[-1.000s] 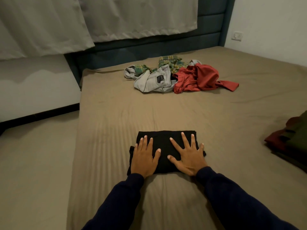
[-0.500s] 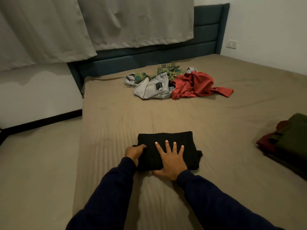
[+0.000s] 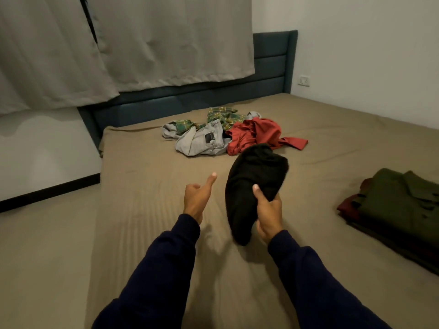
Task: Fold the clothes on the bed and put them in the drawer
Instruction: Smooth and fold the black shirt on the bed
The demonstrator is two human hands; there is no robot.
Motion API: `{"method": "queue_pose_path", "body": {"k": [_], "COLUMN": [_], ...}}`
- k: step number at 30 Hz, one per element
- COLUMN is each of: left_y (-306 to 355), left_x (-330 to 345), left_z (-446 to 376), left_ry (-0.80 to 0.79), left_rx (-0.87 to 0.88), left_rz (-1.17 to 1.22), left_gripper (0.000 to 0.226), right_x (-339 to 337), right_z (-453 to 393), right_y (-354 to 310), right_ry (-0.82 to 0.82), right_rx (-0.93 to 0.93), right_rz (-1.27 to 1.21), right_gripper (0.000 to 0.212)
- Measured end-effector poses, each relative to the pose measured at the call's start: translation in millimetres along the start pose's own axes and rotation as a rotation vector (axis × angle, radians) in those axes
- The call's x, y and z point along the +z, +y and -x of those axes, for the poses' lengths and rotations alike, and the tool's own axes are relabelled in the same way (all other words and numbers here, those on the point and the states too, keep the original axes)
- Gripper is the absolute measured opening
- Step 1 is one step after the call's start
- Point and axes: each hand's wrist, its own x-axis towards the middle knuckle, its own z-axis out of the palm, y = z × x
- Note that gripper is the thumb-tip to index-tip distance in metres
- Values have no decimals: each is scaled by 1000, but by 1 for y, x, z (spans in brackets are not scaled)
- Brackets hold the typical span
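My right hand [image 3: 268,210] grips a folded black garment [image 3: 251,184] and holds it up above the brown bed [image 3: 147,210]. My left hand [image 3: 197,197] hovers to its left, holding nothing, thumb stretched out and fingers loosely curled. Farther back on the bed lies an unfolded heap: a grey garment [image 3: 202,141], a green plaid garment [image 3: 223,115] and a red garment [image 3: 259,132]. At the right edge of the bed sits a stack of folded clothes, olive green [image 3: 401,198] on top of dark red [image 3: 349,205]. No drawer is in view.
A dark blue padded headboard [image 3: 273,67] stands behind the bed under grey curtains [image 3: 142,43]. A white wall with a socket [image 3: 304,80] runs along the right. Floor [image 3: 42,245] lies left of the bed.
The black garment lay flat on the bed under both hands; now my right hand has lifted it up and to the right. My left hand has let go and come off it.
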Motion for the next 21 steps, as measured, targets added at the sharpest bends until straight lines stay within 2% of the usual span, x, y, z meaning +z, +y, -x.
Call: {"method": "queue_pose_path", "body": {"k": [2,4,6,8,10,12,15,17,19,21], "left_y": [-25,-41,-49,-45,-35,-27,-16,-12,-11,-14], "left_x": [15,36,51,66,84,102,138,171,211,241], "left_z": [15,32,44,50,54,58,70,77,91,107], "left_ry": [-237,-448,-533,-585,-611,-615,-699,-783,-870,-910], "left_rx": [-235,-382,-380,-337,-322,-291,-217,-160,-119,-98], "left_rz": [80,258,491,585,500,382,311,268,211,139], "left_gripper": [71,72,60,53,50,44,41,47,55,55], "right_x": [-16,-36,-52,-71,-100,-135,-192,-232,-275,-311], "right_z": [4,11,24,40,54,66,94,109,123,134], "right_y": [-18,-30,-37,-47,-64,-81,-115,-141,-171,-189], "right_ry": [6,-9,-6,33,90,149,197,198,210,227], "right_rx": [57,96,101,92,87,48,-50,-64,-23,90], "right_rz": [-323,-504,-579,-582,-590,-614,-602,-559,-452,-297], "right_gripper": [45,48,52,49,42,44,67,79,73,57]}}
